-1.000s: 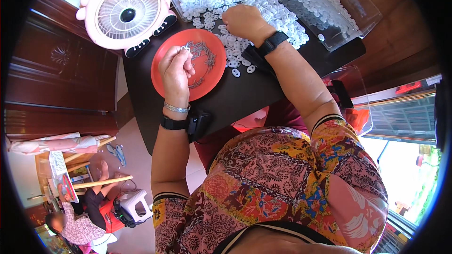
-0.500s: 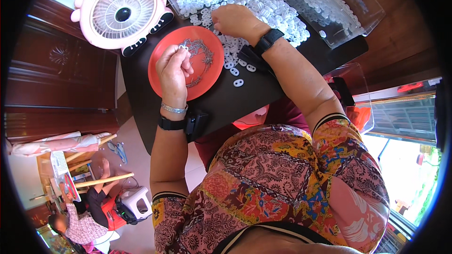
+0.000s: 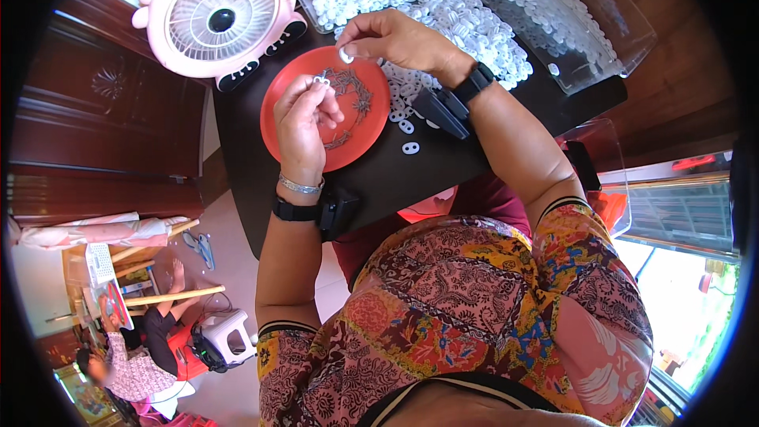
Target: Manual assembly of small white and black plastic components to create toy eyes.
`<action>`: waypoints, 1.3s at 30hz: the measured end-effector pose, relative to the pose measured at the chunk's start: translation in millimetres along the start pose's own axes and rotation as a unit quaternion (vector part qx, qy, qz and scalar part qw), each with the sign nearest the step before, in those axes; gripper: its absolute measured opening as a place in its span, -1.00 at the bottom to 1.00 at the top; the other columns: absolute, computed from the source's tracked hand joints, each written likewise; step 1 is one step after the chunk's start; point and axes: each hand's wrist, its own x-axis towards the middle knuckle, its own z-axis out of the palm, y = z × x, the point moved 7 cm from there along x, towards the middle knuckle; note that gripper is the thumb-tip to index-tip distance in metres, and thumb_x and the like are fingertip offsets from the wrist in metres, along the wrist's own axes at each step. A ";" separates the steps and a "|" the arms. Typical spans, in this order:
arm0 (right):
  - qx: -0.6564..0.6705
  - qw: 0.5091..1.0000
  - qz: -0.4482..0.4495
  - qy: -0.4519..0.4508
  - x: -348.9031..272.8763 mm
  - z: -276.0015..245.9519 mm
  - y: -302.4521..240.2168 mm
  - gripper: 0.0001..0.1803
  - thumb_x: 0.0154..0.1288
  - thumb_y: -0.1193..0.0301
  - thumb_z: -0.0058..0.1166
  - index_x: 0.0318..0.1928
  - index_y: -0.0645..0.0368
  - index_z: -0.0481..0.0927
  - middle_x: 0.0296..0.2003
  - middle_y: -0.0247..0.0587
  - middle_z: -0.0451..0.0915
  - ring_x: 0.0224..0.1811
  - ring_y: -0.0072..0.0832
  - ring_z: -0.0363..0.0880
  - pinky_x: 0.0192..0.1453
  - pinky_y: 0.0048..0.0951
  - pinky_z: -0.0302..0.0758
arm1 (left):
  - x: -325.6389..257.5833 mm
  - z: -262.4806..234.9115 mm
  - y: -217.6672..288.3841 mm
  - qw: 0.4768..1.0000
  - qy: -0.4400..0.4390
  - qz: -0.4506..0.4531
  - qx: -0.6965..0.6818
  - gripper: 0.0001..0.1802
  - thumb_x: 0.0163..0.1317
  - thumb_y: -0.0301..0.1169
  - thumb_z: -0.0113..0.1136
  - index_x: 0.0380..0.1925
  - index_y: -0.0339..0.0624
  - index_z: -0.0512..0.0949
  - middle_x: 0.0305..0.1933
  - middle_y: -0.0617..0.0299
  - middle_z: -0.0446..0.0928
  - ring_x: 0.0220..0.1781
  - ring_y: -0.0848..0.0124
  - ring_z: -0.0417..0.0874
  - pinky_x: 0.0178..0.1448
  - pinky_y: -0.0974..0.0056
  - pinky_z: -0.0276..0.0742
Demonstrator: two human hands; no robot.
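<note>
— Right hand?
— Fingers pinched on one white ring, above the red plate.
— Left hand?
— Fingers closed on a small metal clip over the plate; white ring heap beyond on the dark surface, pink fan beside.

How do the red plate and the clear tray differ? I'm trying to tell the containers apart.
The red plate is round, shallow and opaque; the clear tray is angular, see-through and has taller walls. The red plate holds small dark metal pieces, the clear tray small white plastic pieces. The red plate lies under both hands; the clear tray sits apart at the table's far right. Both rest on the dark table.
</note>
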 end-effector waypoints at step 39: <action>0.213 0.977 0.011 -0.013 -5.6 27.7 -12.5 -0.81 0.25 0.49 0.13 -0.13 0.27 0.59 -0.36 -0.38 0.60 -0.37 -0.71 0.49 -0.21 -0.65 0.45 | 2.3 -9.7 -1.6 0.999 0.037 0.009 0.031 -0.81 0.24 -0.39 0.00 -0.51 -0.22 0.48 -0.59 0.32 0.44 -0.63 0.57 0.44 -0.55 0.53 0.27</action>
